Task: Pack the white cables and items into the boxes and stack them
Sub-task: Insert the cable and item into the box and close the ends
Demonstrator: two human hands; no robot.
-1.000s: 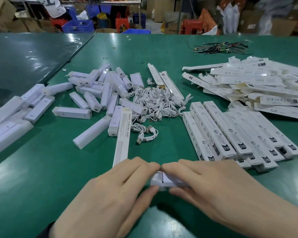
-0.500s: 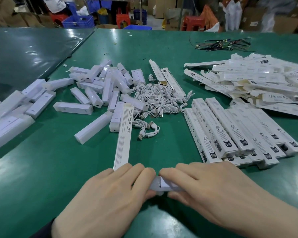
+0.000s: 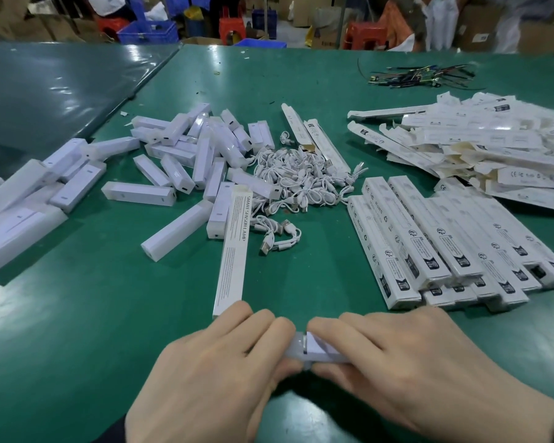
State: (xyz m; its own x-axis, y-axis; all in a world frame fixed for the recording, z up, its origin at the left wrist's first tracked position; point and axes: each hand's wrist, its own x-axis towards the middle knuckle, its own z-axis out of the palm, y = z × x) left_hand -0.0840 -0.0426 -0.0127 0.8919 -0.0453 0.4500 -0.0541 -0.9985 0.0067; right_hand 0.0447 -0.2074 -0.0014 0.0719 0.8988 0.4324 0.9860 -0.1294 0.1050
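Near edge of green table (image 3: pixel 77 314): left hand (image 3: pixel 211 372) and right hand (image 3: pixel 406 362), fingers curled, pinch one white lamp bar (image 3: pixel 314 348) between them; white cable pile (image 3: pixel 301 183) mid-table

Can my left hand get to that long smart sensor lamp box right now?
Probably yes: the long box ends just beyond the left hand with nothing between, but the hand grips the white item.

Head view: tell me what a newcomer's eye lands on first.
Nearest the camera, the left hand and right hand grip a small white lamp between them. Beyond them a tangled heap of white cables lies mid-table, with a neat row of packed boxes to its right.
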